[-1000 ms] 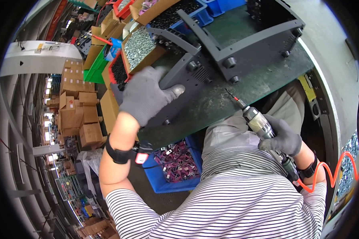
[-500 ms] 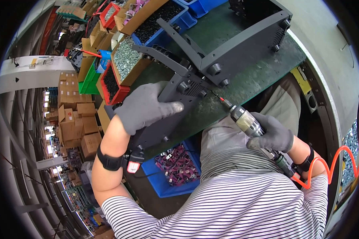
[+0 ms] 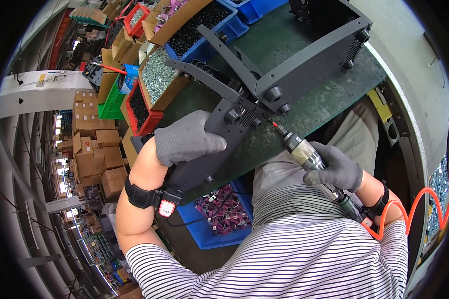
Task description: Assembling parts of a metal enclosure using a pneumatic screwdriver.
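Observation:
My left hand (image 3: 189, 139), in a grey glove, clasps the near edge of a dark grey casing (image 3: 197, 172) with round black feet and vent slots; its thumb lies across the face. A pneumatic screwdriver (image 3: 307, 154) sits in my gloved right hand (image 3: 336, 169), the fingers wrapped round its body. Its bit points up and left at the casing's corner, by a foot; whether it touches a screw is too small to tell. Close beyond that corner stands a second dark grey casing (image 3: 314, 67), also with round feet.
Both casings rest on a green worktop (image 3: 304, 117). Beyond my left hand stand a red bin of black parts (image 3: 156, 113), a carton of silvery screws (image 3: 157, 74) and a blue bin (image 3: 229, 27). A blue crate (image 3: 199, 239) of purple pieces is below. An orange coiled hose (image 3: 409, 219) trails right.
Both casings have shifted slightly toward me and to the right. My left hand has moved a little with its casing, and the screwdriver's front end has edged left, nearer the corner.

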